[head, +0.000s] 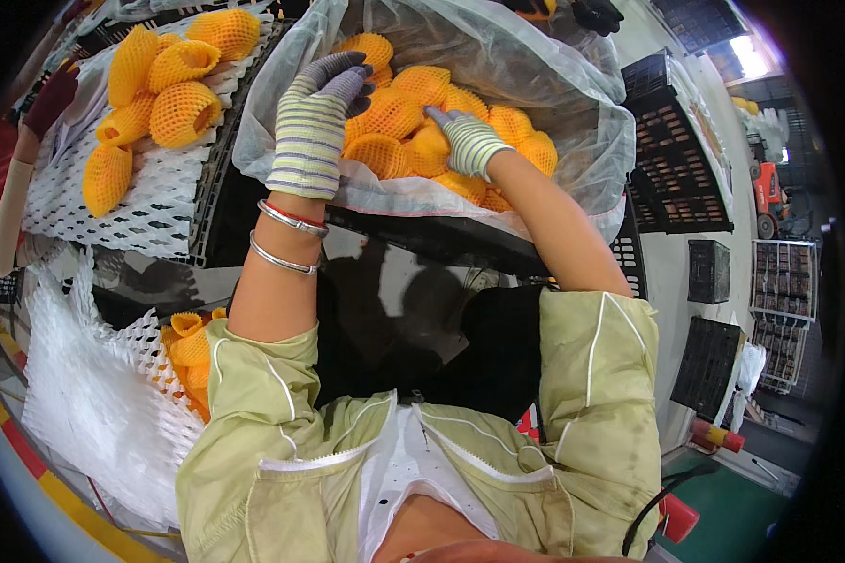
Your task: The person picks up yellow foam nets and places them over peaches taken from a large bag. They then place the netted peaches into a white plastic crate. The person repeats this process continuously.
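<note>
Orange foam net sleeves [394, 112], several of them rounded out, lie in a crate lined with clear plastic film [570, 119]. My left hand [317, 127], in a striped knit glove, is over the crate's left side, fingers curled beside the sleeves; whether it holds anything is hidden. Above the pile at the middle, my right hand [468, 137], gloved alike, touches the sleeves with its fingertips; its grip is unclear. To the left, more orange net sleeves [183, 112] rest on white foam netting [162, 211].
White foam netting [91, 394] and orange sleeves [193, 352] are low at the left. Another person's dark-gloved hand [51, 98] is at the far left. Black plastic crates [676, 148] stand at the right, a red vehicle [767, 193] beyond them.
</note>
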The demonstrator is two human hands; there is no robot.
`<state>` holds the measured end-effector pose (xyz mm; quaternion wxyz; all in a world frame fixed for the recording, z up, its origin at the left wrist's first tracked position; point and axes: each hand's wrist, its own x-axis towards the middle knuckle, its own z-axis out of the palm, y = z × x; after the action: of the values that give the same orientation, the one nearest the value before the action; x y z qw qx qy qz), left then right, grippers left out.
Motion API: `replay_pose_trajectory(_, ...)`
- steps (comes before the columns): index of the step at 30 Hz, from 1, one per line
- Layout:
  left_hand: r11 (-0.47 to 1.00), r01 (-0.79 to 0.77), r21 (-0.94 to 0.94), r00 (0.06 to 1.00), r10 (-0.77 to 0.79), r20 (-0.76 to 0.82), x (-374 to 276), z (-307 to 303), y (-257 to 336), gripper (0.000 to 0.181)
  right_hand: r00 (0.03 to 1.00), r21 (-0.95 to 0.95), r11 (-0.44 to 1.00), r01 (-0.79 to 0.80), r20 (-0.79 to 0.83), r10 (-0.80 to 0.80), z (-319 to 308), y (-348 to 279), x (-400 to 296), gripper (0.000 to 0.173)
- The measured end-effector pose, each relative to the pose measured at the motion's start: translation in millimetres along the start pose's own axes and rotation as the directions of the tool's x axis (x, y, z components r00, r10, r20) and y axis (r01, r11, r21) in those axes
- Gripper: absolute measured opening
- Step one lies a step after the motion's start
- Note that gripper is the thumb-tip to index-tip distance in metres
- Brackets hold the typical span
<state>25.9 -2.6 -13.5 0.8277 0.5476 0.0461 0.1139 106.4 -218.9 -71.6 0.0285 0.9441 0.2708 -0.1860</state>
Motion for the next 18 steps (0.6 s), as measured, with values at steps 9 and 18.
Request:
replay_pose_trajectory(9, 1.000, 0.018, 0.015, 1.000, -0.018, 0.016, -1.9, 7.3, 1.8, 0.026, 0.992, 0.358, 0.934, 0.017, -0.120, 0.027, -9.9, 21.0, -7.3, 0.069)
replay_pose_trajectory(18, 0.971, -0.068, 0.227, 0.986, 0.030, 0.166, -11.9, 28.7, -5.5, 0.059, 0.951, 0.908, -0.304, 0.290, -0.308, -0.013, -53.4, -10.0, -48.5, 0.047)
